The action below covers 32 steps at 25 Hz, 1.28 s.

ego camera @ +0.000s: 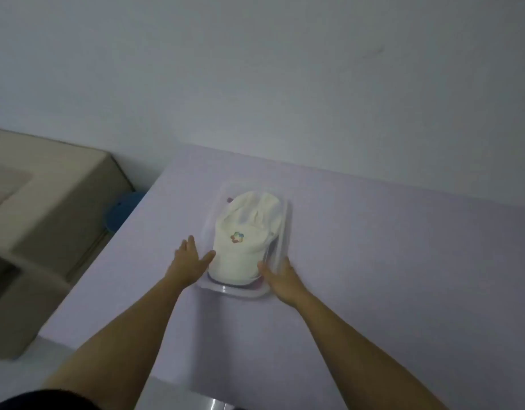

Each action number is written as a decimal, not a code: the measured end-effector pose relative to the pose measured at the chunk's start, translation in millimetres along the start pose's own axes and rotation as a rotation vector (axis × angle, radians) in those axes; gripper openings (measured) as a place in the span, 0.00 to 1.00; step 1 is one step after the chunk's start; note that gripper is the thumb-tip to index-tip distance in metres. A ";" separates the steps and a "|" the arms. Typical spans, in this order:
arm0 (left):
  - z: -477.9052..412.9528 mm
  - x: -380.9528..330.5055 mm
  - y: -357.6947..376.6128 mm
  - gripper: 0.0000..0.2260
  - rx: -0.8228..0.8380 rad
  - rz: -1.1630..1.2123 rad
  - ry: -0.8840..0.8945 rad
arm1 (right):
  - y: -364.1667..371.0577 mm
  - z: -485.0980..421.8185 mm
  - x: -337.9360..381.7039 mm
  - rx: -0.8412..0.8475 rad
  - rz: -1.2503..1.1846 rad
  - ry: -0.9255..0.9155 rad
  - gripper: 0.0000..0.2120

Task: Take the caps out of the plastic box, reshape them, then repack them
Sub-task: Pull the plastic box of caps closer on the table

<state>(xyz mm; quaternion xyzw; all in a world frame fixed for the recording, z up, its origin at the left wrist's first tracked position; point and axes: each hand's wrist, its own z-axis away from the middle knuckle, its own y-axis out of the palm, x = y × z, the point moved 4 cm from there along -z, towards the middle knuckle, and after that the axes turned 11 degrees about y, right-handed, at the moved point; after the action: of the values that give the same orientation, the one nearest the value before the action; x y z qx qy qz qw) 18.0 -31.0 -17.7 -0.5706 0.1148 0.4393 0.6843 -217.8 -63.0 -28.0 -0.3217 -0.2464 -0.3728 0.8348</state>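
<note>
Centre of the frame, on the lilac table (373,261): a clear plastic box (286,232), topped above its rim by a white cap (246,232) with a coloured emblem, darker edges beneath it, probably further caps but too blurred to count. Just left of the box, the left hand (190,258), spread flat, thumb against the cap's side, gripping nothing. At the box's lower right corner, the right hand (282,279), also outstretched, fingertips beside the cap's near end, not curled round it. Top cap not yet lifted, by the look of things. Cup the crown gently from both sides, lift straight up, keep the box from riding up too, spare the brim any crushing
</note>
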 end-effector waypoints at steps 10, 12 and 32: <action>20.2 -15.0 34.9 0.24 -0.014 0.441 -0.023 | -18.2 13.4 -13.7 -0.218 -0.108 -0.020 0.30; 30.9 -37.8 57.9 0.23 0.018 0.452 0.033 | -45.7 24.3 -35.8 -0.266 -0.155 0.006 0.33; 103.3 -107.8 177.4 0.25 0.167 0.324 0.105 | -137.2 78.2 -167.9 -0.351 -0.269 0.107 0.38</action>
<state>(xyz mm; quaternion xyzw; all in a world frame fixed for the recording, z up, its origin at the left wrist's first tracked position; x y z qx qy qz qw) -210.8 2.8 -34.0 -0.5080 0.2769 0.5021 0.6428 -439.2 0.6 -36.3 -0.4058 -0.1737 -0.5345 0.7207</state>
